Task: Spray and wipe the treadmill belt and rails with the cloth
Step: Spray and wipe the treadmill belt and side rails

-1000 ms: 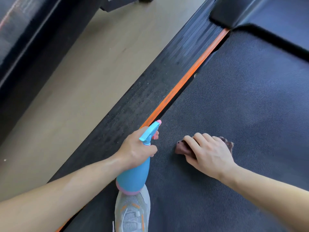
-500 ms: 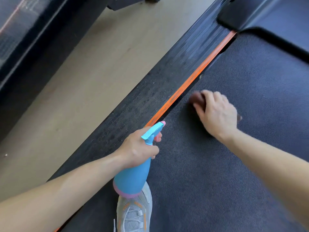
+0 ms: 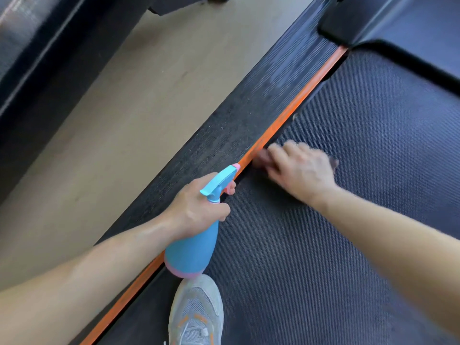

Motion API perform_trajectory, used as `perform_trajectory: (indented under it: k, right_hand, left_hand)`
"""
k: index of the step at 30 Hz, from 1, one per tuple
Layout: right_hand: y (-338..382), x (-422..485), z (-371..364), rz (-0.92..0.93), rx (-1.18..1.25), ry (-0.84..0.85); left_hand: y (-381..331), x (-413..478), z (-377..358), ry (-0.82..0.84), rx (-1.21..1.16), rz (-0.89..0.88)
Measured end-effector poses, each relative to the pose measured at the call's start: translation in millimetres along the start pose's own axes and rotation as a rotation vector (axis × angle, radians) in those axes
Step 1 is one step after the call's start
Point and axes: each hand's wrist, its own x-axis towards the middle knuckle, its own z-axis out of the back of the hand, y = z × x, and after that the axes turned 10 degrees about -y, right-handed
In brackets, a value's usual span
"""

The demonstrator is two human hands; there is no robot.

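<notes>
1. A smooth tan floor (image 3: 119, 135) fills the upper left, matte under soft, even light.
2. A dark, glossy piece of equipment (image 3: 37, 70) runs diagonally along the left edge, catching pale reflections.
3. A black base foot (image 3: 174, 5) rests on the floor at the top.

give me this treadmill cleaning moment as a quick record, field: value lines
left hand: grips the blue spray bottle by its neck, nozzle toward the orange strip
right hand: holds the cloth down on the belt, beside the orange strip; blurred
cloth: dark reddish, mostly hidden under the hand
side rail: black, ribbed, on the far side of the strip from the belt
shoe: grey with orange marks, on the belt below the bottle
floor: tan, beyond the rail
</notes>
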Motion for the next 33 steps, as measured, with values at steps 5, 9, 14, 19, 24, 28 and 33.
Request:
perform_trajectory:
  k: [5,9,14,19,24,28,33]
  right_hand:
    - [-11,31,-5,-0.379,-0.04,0.029]
    - [56,-25,10,-0.089,0.155,0.053]
    - [43,-37,9,0.198,0.146,0.066]
    - [-65,-5,12,-0.345,-0.076,-0.04]
    - [0,-76,28,-0.071,0.098,0.007]
    - [25,-122,41,0.258,0.187,0.119]
    - [-99,-82,38,-0.311,-0.101,-0.032]
  left_hand:
    - [-2,3,-3,0.026,0.004,0.001]
    - [-11,9,1,0.009,0.008,-0.017]
    - [-25,16,-3,-0.01,-0.038,-0.034]
    - [-35,18,-17,0.061,-0.029,-0.074]
    - [-51,27,-24,0.094,0.001,-0.086]
    - [-69,41,-32,0.129,0.056,-0.131]
    - [-103,56,-51,0.184,0.072,-0.207]
